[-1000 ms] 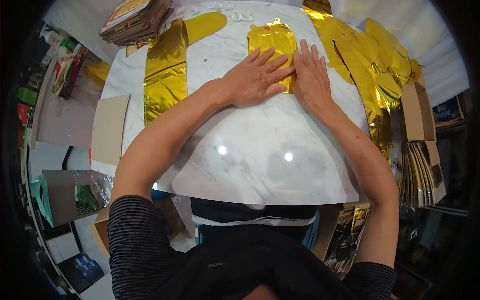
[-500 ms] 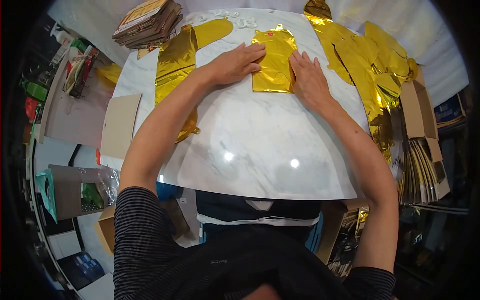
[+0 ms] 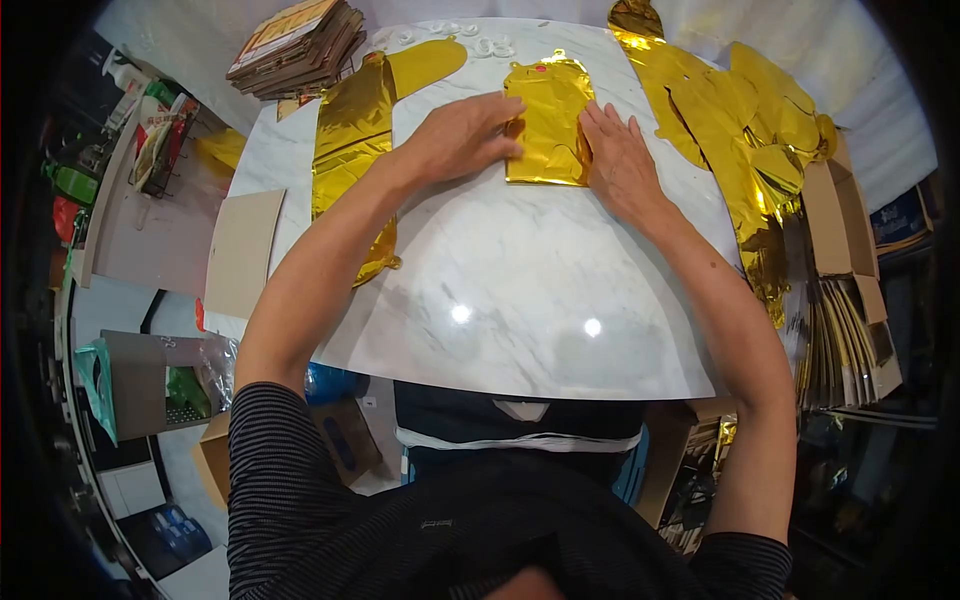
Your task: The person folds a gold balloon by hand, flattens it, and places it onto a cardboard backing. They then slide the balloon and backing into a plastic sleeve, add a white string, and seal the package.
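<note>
Gold foil balloon [image 3: 548, 120], folded flat into a rectangle, lies at the far middle of the marble table [image 3: 500, 300]. The left hand [image 3: 462, 135] rests palm down with its fingers on the balloon's left edge, gripping nothing. The right hand [image 3: 615, 155] lies flat and spread, fingers pressing on the right edge. A long gold foil strip [image 3: 350, 140] lies to the left, a heap of gold foil [image 3: 740, 130] to the right. A stack of card packs [image 3: 295, 40] sits at the far left corner.
</note>
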The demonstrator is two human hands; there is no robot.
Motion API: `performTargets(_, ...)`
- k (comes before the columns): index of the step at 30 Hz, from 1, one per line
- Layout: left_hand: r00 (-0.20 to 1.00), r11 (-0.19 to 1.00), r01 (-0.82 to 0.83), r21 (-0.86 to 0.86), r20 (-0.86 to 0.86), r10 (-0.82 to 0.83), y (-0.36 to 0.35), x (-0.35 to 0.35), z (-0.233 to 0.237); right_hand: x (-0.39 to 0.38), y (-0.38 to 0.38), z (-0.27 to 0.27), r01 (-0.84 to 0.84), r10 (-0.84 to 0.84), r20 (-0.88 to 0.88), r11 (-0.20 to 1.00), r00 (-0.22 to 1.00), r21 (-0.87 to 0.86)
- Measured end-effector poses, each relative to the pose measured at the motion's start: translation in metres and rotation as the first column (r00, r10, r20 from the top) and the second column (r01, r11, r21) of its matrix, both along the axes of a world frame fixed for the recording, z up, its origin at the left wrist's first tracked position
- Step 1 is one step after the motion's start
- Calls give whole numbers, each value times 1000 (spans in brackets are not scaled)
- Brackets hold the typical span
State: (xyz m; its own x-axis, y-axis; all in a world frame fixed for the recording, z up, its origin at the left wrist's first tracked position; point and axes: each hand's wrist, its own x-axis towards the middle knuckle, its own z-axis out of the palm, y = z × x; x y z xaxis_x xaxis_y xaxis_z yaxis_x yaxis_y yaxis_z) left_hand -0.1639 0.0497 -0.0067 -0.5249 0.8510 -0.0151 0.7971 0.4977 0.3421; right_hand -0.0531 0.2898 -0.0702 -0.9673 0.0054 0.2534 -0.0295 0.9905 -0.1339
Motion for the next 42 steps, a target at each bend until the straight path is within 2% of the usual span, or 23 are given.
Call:
performTargets(1, 991, 999, 35, 36, -133, -30, -4, -1, -13, 0, 0, 0, 1, -1, -1, 1000, 1000, -2)
performTargets(2, 990, 999, 37, 33, -134, -32, -6, 0, -18, 0, 1, -1, 3, -3, -3, 1000, 1000, -5)
performTargets(4, 990, 986, 51, 157, -138, -29, -11, -3, -26, -1, 1, -2, 4, -4, -8, 1000, 1000, -13)
performTargets(8, 994, 988, 34, 149, -106, -18, -12, -5, -31, 0, 2, -4, -1, 1, -21, 1000, 1000, -15)
performTargets(14, 988, 990, 12, 143, -154, 10, -11, -5, -32, 0, 1, -3, 3, -3, -6, 1000, 1000, -18)
performTargets(17, 997, 991, -21, 135, -69, 31, -9, 3, -22, 3, -1, 2, 7, -7, 14, 1000, 1000, 2)
performTargets(19, 978, 970, 11, 243, -204, 40, -8, 0, -35, 2, -1, 2, 4, -4, 15, 1000, 1000, 7)
performTargets(23, 980, 965, 85, 250, -198, -35, 7, 17, -28, 1, 0, 1, -1, 1, 13, 1000, 1000, 5)
performTargets(25, 965, 963, 205, 175, -200, -170, 11, 17, -30, 2, 0, 2, 0, 1, 17, 1000, 1000, -11)
performTargets(27, 958, 969, 219, 117, -215, -191, 11, 15, -36, 3, 2, 0, 2, -1, 24, 1000, 1000, -28)
performTargets(29, 951, 971, 230, 61, -229, -210, 13, 14, -39, 2, 5, -3, -30, 27, -101, 999, 994, -26)
performTargets(30, 942, 967, 249, 57, -245, -229, 12, 13, -39, -5, 17, -5, -34, 32, -101, 999, 994, -21)
performTargets(31, 933, 962, 266, 52, -263, -244, 11, 12, -39, -18, 38, -3, -77, 66, -54, 966, 996, -247)
performTargets(32, 934, 964, 262, 54, -265, -239, 10, 11, -40, -29, 56, -2, -103, 109, -14, 880, 994, -463)
performTargets(33, 930, 960, 271, 67, -274, -243, 10, 10, -42, -31, 63, 14, -47, 21, -51, 788, 999, -613)
performTargets(34, 926, 956, 283, 81, -283, -250, 11, 9, -45, -33, 67, 27, -46, 20, -49, 790, 999, -611)
performTargets(36, 930, 953, 286, 103, -271, -250, 11, 10, -46, -30, 64, 64, 229, -221, 123, 563, 968, -794)
performTargets(38, 934, 951, 283, 126, -261, -244, 12, 11, -45, -44, 76, 63, 196, -178, 116, 539, 977, -819)
performTargets(40, 935, 961, 266, 74, -264, -239, 12, 12, -43, -59, 82, 62, 300, -30, 345, 570, 938, -765)
performTargets(42, 937, 961, 265, 85, -257, -236, 11, 12, -44, -70, 74, 68, 347, -37, 401, 580, 915, -737)
